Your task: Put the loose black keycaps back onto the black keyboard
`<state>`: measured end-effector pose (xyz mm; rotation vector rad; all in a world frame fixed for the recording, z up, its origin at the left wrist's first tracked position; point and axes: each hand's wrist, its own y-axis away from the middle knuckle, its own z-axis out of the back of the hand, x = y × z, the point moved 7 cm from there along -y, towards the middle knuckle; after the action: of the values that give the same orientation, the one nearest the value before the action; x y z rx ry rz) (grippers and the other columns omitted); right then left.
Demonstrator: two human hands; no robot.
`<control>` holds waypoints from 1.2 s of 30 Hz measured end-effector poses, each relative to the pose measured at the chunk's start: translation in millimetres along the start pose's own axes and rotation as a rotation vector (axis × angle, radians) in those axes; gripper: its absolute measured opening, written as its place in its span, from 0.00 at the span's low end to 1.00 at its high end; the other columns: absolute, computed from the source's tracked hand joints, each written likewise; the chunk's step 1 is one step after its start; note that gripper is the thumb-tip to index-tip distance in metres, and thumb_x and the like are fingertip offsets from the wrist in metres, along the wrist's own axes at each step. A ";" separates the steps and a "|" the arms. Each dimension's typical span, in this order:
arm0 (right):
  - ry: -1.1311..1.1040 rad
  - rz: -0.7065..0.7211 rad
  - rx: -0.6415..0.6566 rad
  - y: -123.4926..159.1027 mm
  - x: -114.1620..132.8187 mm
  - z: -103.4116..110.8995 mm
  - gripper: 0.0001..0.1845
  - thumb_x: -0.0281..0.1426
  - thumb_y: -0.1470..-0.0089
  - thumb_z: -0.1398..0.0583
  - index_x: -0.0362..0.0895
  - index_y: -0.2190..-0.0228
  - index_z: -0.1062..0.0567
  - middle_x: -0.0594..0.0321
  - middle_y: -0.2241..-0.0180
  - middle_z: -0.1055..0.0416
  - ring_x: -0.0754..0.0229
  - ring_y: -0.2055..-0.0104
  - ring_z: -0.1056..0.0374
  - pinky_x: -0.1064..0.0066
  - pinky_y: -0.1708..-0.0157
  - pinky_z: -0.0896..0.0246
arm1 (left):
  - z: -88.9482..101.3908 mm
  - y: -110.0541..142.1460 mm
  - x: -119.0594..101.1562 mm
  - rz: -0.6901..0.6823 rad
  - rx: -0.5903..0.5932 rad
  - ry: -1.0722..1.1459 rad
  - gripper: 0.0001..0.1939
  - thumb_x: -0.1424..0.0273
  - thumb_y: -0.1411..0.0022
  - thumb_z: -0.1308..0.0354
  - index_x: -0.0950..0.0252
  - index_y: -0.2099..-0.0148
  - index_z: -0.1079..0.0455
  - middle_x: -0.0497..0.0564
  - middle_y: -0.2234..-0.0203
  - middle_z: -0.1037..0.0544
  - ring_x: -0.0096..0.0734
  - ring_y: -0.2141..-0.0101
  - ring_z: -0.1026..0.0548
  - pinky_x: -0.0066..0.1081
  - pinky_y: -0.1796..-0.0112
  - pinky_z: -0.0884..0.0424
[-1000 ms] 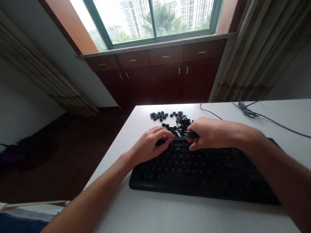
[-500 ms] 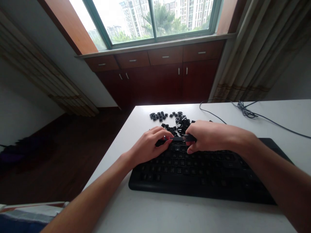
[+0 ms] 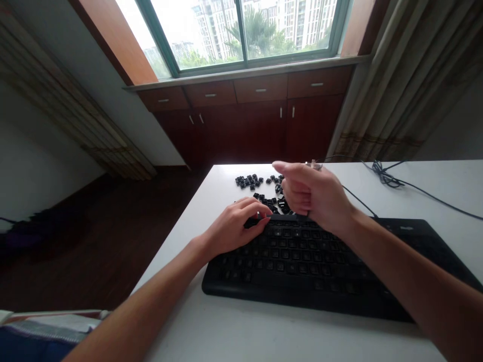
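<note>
The left hand [image 3: 236, 227] curls on the black keyboard [image 3: 302, 266]. The right hand [image 3: 313, 193], curled too, is up just beside the black keycaps [image 3: 260, 188]. I can't tell if they hold anything.

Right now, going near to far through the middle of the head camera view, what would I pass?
White desk, black keyboard, loose black keycaps, reddish-brown wooden cabinet, window, palm tree, tall buildings.
</note>
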<state>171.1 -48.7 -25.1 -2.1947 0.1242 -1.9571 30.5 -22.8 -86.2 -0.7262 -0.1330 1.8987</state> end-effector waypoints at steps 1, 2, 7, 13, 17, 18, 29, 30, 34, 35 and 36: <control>-0.133 -0.017 -0.025 2.0 0.0 -4.3 0.30 0.41 0.43 0.40 0.48 0.87 0.50 0.74 0.89 0.56 0.69 0.87 0.57 0.72 0.87 0.60 | 0.2 -0.1 -0.2 0.002 -0.001 0.001 0.07 0.73 0.32 0.44 0.62 0.52 0.28 0.50 0.64 0.25 0.29 0.63 0.27 0.32 0.59 0.29; -0.223 -0.012 -0.046 4.5 1.8 -7.9 0.30 0.38 0.43 0.41 0.48 0.87 0.51 0.74 0.89 0.57 0.69 0.88 0.58 0.72 0.88 0.61 | 0.3 -0.2 -0.1 0.004 -0.003 0.003 0.07 0.73 0.32 0.44 0.62 0.52 0.28 0.50 0.64 0.25 0.29 0.63 0.27 0.32 0.58 0.29; -0.168 0.235 -0.136 16.1 8.2 -9.3 0.28 0.34 0.44 0.39 0.46 0.89 0.45 0.73 0.89 0.53 0.71 0.86 0.56 0.72 0.86 0.61 | 0.1 0.4 0.2 -0.003 -0.002 0.007 0.07 0.72 0.31 0.44 0.62 0.52 0.29 0.50 0.64 0.25 0.30 0.63 0.27 0.33 0.58 0.29; -0.045 -0.045 -0.224 14.0 -45.7 -1.5 0.28 0.34 0.47 0.38 0.47 0.90 0.45 0.74 0.90 0.52 0.71 0.87 0.57 0.71 0.86 0.64 | -0.4 1.1 1.9 -0.003 0.011 -0.002 0.07 0.71 0.31 0.45 0.62 0.52 0.28 0.50 0.63 0.24 0.31 0.61 0.27 0.33 0.58 0.29; -0.046 0.114 -0.185 17.5 -24.3 -2.8 0.29 0.36 0.44 0.39 0.46 0.90 0.44 0.72 0.90 0.51 0.69 0.86 0.55 0.70 0.84 0.61 | -1.9 1.2 1.8 0.000 0.023 0.008 0.08 0.71 0.31 0.45 0.62 0.51 0.28 0.51 0.62 0.24 0.32 0.60 0.27 0.33 0.57 0.29; -0.025 0.114 -0.183 17.5 -21.8 -2.0 0.29 0.36 0.43 0.39 0.46 0.89 0.44 0.72 0.89 0.51 0.69 0.85 0.54 0.70 0.84 0.60 | -1.9 1.2 1.7 0.003 0.021 0.013 0.08 0.71 0.31 0.45 0.62 0.51 0.28 0.51 0.62 0.24 0.32 0.60 0.27 0.33 0.57 0.29; 0.722 -0.303 0.206 16.4 -36.9 15.6 0.27 0.52 0.43 0.40 0.45 0.81 0.39 0.71 0.83 0.46 0.67 0.80 0.51 0.71 0.80 0.56 | 34.9 7.4 44.9 0.323 -0.340 0.089 0.09 0.67 0.32 0.43 0.62 0.52 0.27 0.50 0.62 0.22 0.30 0.63 0.24 0.32 0.61 0.29; 0.801 -0.309 0.244 17.8 -36.8 17.0 0.28 0.53 0.44 0.41 0.45 0.80 0.39 0.70 0.82 0.45 0.67 0.80 0.51 0.70 0.80 0.57 | 39.3 9.9 54.0 0.358 -0.369 0.080 0.09 0.66 0.32 0.43 0.61 0.52 0.27 0.50 0.62 0.21 0.30 0.63 0.24 0.32 0.61 0.29; 1.129 -0.390 0.375 21.6 -46.3 34.4 0.30 0.59 0.48 0.41 0.45 0.79 0.34 0.67 0.81 0.40 0.64 0.79 0.48 0.68 0.79 0.57 | 51.5 20.1 86.6 0.437 -0.357 -0.009 0.12 0.62 0.34 0.41 0.62 0.52 0.26 0.51 0.60 0.21 0.32 0.62 0.24 0.32 0.62 0.28; 1.179 -0.417 0.381 21.7 -49.6 41.4 0.31 0.61 0.50 0.41 0.45 0.79 0.34 0.66 0.80 0.38 0.64 0.78 0.47 0.68 0.79 0.56 | 52.1 22.4 93.6 0.452 -0.318 -0.020 0.13 0.60 0.34 0.41 0.62 0.53 0.26 0.51 0.60 0.21 0.32 0.63 0.24 0.32 0.63 0.28; 1.214 -0.444 0.384 21.6 -53.0 48.2 0.32 0.62 0.51 0.41 0.45 0.78 0.33 0.66 0.80 0.37 0.63 0.78 0.46 0.68 0.78 0.56 | 51.4 24.8 100.3 0.475 -0.267 -0.016 0.15 0.58 0.35 0.40 0.62 0.54 0.25 0.51 0.62 0.21 0.31 0.65 0.24 0.32 0.64 0.28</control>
<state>213.9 -55.1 -86.1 -0.6053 -0.5531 -2.9293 -43.6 65.0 -97.1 -0.9881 -0.2445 2.3678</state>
